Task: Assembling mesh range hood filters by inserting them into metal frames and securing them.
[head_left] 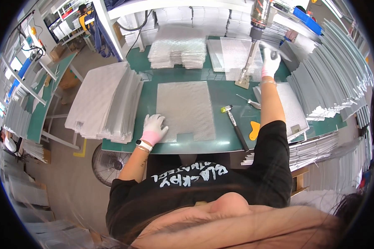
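Observation:
A thin grey mesh panel (186,108) with a notch in its near edge lies flat on the green tabletop (147,97) before me. My left hand (154,128), in a white and pink glove, rests on its near left edge with the fingers spread. My right hand (271,63) is stretched far to the right, past a hanging power driver (259,18). Its gloved fingers are curled at a pale sheet edge and a small dark spot; I cannot make out what they hold. A mallet (233,121) with a yellow-green head lies right of the panel.
A tall mesh panel stack (102,103) stands at left, another stack (178,47) behind. Loose mesh sheets (237,56) lie at the far right. A yellow scraper (254,130) and a thin pointed tool (250,102) lie near the mallet. Grey panels (332,68) line the right side.

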Demonstrator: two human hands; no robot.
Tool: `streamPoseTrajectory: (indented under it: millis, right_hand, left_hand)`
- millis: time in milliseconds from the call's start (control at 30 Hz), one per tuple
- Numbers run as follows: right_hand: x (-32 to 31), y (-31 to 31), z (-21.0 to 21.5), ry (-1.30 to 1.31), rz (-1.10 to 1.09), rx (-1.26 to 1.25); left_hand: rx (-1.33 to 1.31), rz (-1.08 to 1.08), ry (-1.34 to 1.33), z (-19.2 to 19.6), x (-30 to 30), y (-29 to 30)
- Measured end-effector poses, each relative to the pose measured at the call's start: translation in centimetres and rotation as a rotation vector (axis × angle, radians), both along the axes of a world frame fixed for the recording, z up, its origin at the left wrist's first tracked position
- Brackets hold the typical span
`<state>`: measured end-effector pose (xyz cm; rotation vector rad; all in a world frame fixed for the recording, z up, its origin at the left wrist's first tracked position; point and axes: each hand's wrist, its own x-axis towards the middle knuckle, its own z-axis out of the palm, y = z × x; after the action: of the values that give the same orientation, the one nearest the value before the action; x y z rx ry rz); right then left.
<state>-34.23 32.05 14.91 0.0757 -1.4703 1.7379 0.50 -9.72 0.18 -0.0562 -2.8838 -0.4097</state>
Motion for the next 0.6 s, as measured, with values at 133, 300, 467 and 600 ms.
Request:
streamPoseTrajectory:
  millis: [133,300,467,600]
  right_hand:
    - [-1.1,3.4,-2.4,-0.866,-0.158,0.78]
    - [-0.2,2.8,-1.6,-0.716,-0.254,0.507]
    - [-0.3,3.7,-0.3,0.05,-0.157,-0.25]
    - [1.8,3.3,-0.8,0.203,-0.069,-0.028]
  left_hand:
    - [0.019,-0.021,-0.03,1.6,-0.3,0.7]
    - [0.022,-0.006,-0.034,0.7,0.2,0.4]
    - [-0.006,-0.037,0.058,0.4,0.0,0.4]
    - [-0.121,-0.008,0.023,1.8,-0.4,1.5]
